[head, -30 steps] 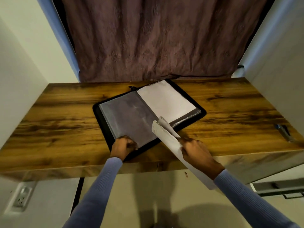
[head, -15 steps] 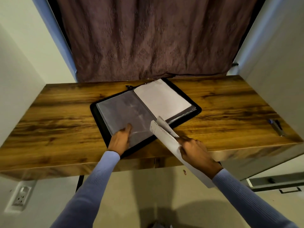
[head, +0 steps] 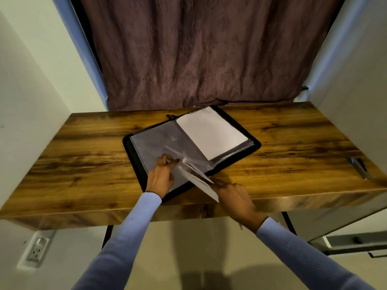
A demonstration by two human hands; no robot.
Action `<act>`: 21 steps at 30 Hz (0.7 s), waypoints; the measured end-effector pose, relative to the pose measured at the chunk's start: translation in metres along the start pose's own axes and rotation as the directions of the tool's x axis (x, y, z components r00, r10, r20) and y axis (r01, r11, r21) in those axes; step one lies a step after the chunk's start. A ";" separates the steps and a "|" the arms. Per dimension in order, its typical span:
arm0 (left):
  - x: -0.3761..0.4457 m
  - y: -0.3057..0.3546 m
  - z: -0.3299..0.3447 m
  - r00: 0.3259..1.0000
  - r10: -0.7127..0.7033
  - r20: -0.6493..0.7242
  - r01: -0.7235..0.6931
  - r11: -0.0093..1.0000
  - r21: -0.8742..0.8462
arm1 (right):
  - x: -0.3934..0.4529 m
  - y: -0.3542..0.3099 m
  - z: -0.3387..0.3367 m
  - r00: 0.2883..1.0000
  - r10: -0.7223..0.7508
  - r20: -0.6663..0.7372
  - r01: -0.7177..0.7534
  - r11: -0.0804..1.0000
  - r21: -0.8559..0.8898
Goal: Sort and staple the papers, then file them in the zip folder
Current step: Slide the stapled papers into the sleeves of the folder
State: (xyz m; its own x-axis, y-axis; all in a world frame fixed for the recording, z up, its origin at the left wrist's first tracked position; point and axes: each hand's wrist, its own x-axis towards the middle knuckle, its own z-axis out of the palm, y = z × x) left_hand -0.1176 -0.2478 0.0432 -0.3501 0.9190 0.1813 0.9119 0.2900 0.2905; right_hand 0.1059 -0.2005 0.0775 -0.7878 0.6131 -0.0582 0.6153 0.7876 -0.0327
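Zip folder (head: pixel 254 145) lies open mid-worktop (head: pixel 83 160); my left hand (head: pixel 160 176) pinches the clear sleeve's (head: pixel 161 143) near edge, lifting its mouth; my right hand (head: pixel 236 197) grips the stapled papers (head: pixel 199 178), leading corner just entering. Risk, as I judge it: pinch slips, mouth shuts, corner snags and crumples; stapler (head: pixel 359 167) sits far right.

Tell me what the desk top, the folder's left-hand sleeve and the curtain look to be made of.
Desk top: wood or wood-look laminate, semi-gloss, bold dark grain.
Sleeve: clear thin plastic, glossy; it glares and wrinkles where the left hand lifts it.
Curtain: matt woven fabric, mauve, faint pattern, hanging in soft folds.
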 end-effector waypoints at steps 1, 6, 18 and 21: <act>0.001 0.003 0.000 1.000 -0.003 0.000 0.003 1.000 -0.011 | 0.004 -0.003 0.002 1.000 0.002 0.028 -0.001 0.999 -0.035; 0.003 0.013 0.001 1.000 0.001 -0.009 -0.001 1.000 -0.011 | 0.020 -0.014 0.010 0.999 -0.011 0.051 0.018 0.991 -0.136; 0.002 0.011 0.005 0.997 0.071 -0.023 -0.070 0.996 0.060 | 0.050 -0.010 0.019 0.993 -0.122 0.012 0.122 0.986 -0.112; 0.000 0.010 0.006 0.996 0.084 -0.017 -0.082 0.992 0.091 | 0.070 0.005 0.019 0.995 -0.098 0.029 0.090 0.977 0.195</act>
State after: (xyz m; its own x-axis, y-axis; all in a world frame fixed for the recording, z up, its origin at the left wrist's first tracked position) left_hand -0.1075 -0.2434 0.0405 -0.2761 0.9354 0.2210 0.9532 0.2370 0.1878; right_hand 0.0541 -0.1551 0.0540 -0.8430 0.5313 -0.0840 0.5351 0.8123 -0.2322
